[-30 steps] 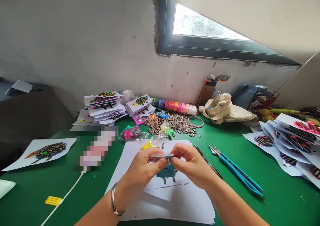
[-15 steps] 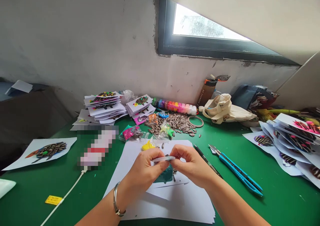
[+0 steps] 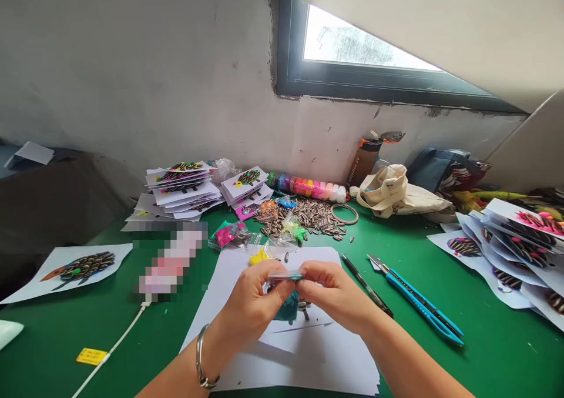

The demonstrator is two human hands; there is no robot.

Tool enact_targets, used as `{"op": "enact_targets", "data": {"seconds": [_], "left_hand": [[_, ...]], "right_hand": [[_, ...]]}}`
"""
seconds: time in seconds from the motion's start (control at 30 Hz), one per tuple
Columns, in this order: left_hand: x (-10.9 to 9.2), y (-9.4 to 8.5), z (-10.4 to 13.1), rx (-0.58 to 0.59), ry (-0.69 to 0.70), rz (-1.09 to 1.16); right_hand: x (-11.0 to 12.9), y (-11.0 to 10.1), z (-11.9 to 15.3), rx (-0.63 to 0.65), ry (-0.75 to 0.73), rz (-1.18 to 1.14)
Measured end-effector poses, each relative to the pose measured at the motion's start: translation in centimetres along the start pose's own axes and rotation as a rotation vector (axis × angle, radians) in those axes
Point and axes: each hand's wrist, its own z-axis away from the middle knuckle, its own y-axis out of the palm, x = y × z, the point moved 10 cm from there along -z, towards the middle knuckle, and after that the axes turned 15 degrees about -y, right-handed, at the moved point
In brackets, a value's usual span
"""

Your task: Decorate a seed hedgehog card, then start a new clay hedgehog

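Observation:
Both hands pinch the top edge of a small clear bag [image 3: 287, 308] with teal clay inside. My left hand [image 3: 259, 295] grips its left side with thumb and fingers. On the right side, my right hand [image 3: 328, 286] is closed on the same edge. The bag hangs over a stack of white paper [image 3: 247, 360], where part of a dark seed picture [image 3: 305, 311] shows behind it. Yellow clay [image 3: 259, 257] lies just beyond my left hand. A black pen [image 3: 365, 285] rests right of my right hand.
A blue cutter [image 3: 423, 307] lies at the right. Sunflower seeds [image 3: 315, 216], clay packets [image 3: 231, 233] and a tape ring [image 3: 344, 213] are behind the paper. Picture stacks [image 3: 185, 192] stand on the left and right. A white cable [image 3: 126, 333] crosses the left side.
Both hands have shifted slightly and the fingers have moved along the bag's top edge. The right fingertips sit a little further left, and more of the seed picture shows beside the bag.

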Motion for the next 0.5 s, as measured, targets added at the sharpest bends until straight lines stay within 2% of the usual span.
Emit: {"op": "enact_targets", "data": {"seconds": [0.07, 0.17, 0.27, 0.37, 0.5], "left_hand": [[-0.1, -0.1, 0.1, -0.01, -0.003, -0.008], [0.2, -0.3, 0.0, -0.03, -0.032, -0.046], [0.3, -0.3, 0.0, -0.041, -0.033, -0.086], [0.3, -0.3, -0.1, -0.047, -0.007, -0.105], [0.5, -0.2, -0.1, -0.065, 0.0, -0.146]], "right_hand": [[1.3, -1.0, -0.1, -0.061, -0.091, 0.149], [4.3, -2.3, 0.2, -0.188, -0.331, 0.344], [6.4, -1.7, 0.9, -0.182, -0.534, 0.491], [7.3, -1.0, 1.3, -0.166, -0.631, 0.593], [7.5, -0.6, 1.3, -0.155, -0.674, 0.674]]}}
